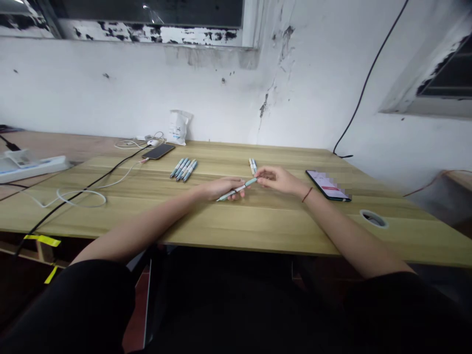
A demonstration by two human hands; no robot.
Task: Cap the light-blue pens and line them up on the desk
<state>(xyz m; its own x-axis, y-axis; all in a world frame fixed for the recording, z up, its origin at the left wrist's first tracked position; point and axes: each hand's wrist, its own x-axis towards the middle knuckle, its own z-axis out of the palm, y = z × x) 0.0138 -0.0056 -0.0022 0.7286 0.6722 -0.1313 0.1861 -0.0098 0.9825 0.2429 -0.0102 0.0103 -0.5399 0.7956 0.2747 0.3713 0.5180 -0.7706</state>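
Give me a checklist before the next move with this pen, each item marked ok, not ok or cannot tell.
1. Pen held by both hands: ok, left hand at its middle, right hand at its teal end.
2. Pen's tip end capped: cannot tell, too small.
3. Row of pens apart from the hands: ok.
4. Pair of pens apart from the right hand: cannot tell, the fingers are right at them.
5. Phone apart from the right hand: ok.
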